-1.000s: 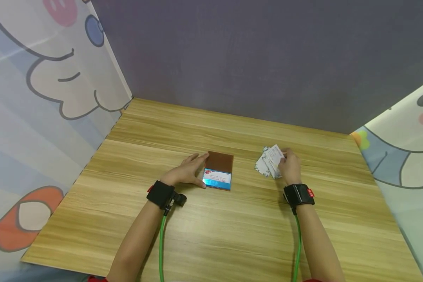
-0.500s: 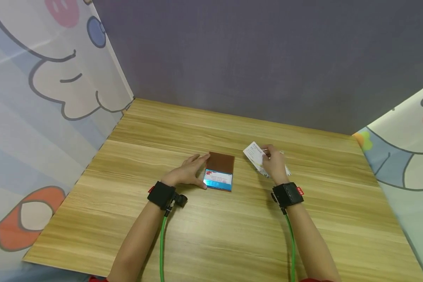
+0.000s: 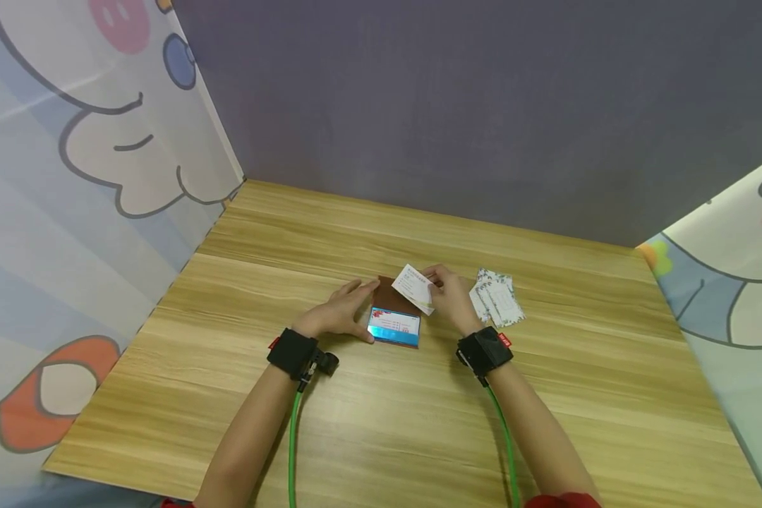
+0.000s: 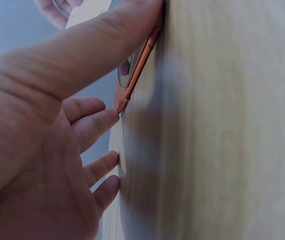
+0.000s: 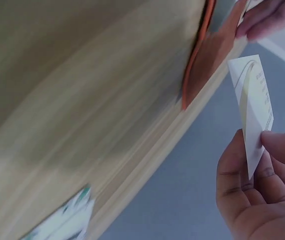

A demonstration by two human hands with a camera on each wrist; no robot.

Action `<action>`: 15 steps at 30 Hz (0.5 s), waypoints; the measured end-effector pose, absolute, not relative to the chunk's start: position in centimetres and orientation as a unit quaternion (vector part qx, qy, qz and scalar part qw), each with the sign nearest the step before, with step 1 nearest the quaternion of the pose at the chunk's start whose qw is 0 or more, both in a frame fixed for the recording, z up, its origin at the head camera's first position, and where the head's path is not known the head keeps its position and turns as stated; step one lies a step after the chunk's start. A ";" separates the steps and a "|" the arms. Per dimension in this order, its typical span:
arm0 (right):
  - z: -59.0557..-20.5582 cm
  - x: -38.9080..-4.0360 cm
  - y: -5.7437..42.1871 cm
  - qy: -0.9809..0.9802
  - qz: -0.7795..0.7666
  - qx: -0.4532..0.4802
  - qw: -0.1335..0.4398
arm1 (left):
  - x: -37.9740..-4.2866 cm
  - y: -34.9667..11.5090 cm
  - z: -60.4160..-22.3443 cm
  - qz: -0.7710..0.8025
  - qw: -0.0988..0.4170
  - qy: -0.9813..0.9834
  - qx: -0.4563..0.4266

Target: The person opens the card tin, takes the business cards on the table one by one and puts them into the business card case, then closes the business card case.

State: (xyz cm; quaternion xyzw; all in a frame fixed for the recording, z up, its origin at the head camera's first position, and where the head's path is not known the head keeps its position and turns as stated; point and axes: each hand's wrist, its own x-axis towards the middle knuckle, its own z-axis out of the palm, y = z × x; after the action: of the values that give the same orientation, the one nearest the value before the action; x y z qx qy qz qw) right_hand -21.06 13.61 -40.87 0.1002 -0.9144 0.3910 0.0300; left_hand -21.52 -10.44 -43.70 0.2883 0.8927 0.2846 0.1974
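A brown card holder (image 3: 384,299) lies unfolded on the table, and a white-and-blue card (image 3: 394,324) shows on its near half. My left hand (image 3: 339,312) rests at the holder's left side, thumb at the near corner and forefinger at the far one, fingers fairly straight. Between thumb and fingers my right hand (image 3: 452,299) pinches a white business card (image 3: 414,288), which overlaps the holder's far half in the head view. The right wrist view shows that card (image 5: 255,102) raised, its printed face towards the thumb. Past the left thumb, the holder's orange-brown edge (image 4: 143,60) is visible in the left wrist view.
Several white cards with leafy green patterns (image 3: 502,305) lie fanned out right of my right hand. The wooden table (image 3: 381,423) meets a grey panel (image 3: 432,120) at the back. Cartoon-printed cloth (image 3: 101,282) hangs at both sides. A green cable trails from each wristband.
My right hand has picked up a white business card from the loose cards and carried it left, to over the holder. The left hand stays in place at the holder.
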 end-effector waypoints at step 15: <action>-41.7 -20.9 10.9 -0.905 0.398 0.154 0.006 | -21.5 -10.5 -43.9 0.284 0.186 0.896 0.286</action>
State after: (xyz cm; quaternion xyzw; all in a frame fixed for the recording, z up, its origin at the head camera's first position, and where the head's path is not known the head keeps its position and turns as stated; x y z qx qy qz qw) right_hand -20.93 10.87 -41.69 0.1538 -0.9046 0.3975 0.0061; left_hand -21.55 -10.47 -43.87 0.2861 0.8961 0.2839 0.1858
